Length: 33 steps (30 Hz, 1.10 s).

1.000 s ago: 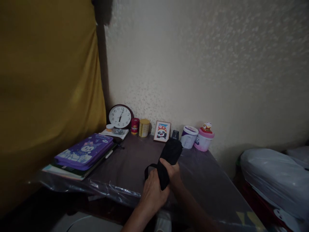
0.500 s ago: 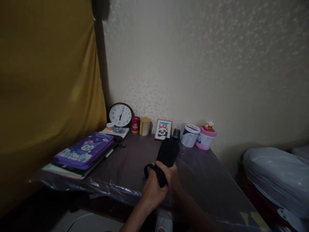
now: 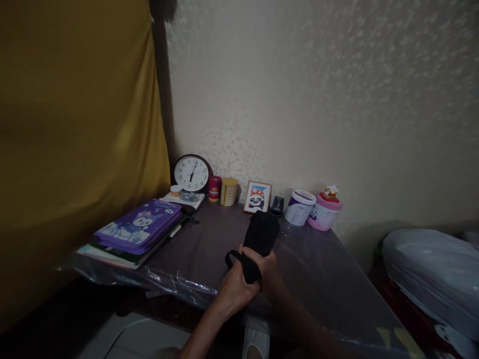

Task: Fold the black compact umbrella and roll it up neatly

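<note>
My two hands meet just below the centre of the frame, both closed round a black bundle [image 3: 262,233] — a soft-looking thing, its top end tilted up and slightly right in the picture. My left hand [image 3: 236,289] grips its lower end from the left, with a strap loop [image 3: 229,258] bulging out above the knuckles; my right hand [image 3: 264,264] wraps it a little higher, thumb laid across the front. The bundle shows against the plastic-covered table [image 3: 318,284], and I can't tell whether it touches it. Behind its top, near the centre, a panda picture [image 3: 257,197] stands beside a small black object [image 3: 277,206]; to the right are a white-and-purple tub [image 3: 299,209] and a pink-lidded tub [image 3: 324,214] bearing a figurine [image 3: 331,191]. Left of centre a clock [image 3: 191,172] leans behind a red tin [image 3: 214,189] and a yellow tin [image 3: 229,193] — and, lower left, a purple case [image 3: 140,229] lies on stacked books [image 3: 116,259].
</note>
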### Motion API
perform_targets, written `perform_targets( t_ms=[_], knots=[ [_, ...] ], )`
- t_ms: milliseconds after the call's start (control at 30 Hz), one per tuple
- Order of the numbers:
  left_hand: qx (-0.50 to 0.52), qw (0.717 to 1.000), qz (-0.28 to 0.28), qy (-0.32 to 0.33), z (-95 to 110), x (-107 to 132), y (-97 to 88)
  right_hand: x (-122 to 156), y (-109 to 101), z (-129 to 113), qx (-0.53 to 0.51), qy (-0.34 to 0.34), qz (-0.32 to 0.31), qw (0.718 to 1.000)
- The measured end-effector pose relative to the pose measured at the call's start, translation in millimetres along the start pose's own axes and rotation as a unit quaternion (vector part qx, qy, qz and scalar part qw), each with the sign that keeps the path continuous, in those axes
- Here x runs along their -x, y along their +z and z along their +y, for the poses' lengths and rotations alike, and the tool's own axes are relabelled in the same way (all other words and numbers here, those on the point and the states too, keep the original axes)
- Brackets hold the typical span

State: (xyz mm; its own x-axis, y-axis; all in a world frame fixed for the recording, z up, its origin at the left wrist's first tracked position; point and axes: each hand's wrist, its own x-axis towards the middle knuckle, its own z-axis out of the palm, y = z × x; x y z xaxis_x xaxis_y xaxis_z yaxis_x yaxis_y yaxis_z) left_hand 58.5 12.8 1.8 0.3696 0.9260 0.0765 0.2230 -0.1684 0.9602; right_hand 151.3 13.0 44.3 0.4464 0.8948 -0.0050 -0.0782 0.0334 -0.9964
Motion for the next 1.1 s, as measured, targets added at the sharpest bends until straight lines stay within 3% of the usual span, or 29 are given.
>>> perform_targets(
  t_ms=[267, 633, 1000, 1100],
  knots=[
    [0.085, 0.993, -0.048, 0.066, 0.0, 0.0, -16.0, 1.3, -3.6, -3.0, -0.043, 0.041, -0.052, 0.997],
    [0.268, 0.951, -0.151, -0.018, 1.7, 5.9, -21.5, 5.7, -9.8, -1.5, -0.076, 0.056, -0.101, 0.99],
    [0.34, 0.927, -0.148, -0.06, -6.1, 10.2, -11.7, 4.2, -12.2, -8.2, -0.026, 0.045, -0.096, 0.994],
    [0.351, 0.92, -0.151, -0.084, -3.2, 13.4, -14.3, -1.2, -20.4, -7.2, -0.003, 0.038, -0.13, 0.991]
  ],
)
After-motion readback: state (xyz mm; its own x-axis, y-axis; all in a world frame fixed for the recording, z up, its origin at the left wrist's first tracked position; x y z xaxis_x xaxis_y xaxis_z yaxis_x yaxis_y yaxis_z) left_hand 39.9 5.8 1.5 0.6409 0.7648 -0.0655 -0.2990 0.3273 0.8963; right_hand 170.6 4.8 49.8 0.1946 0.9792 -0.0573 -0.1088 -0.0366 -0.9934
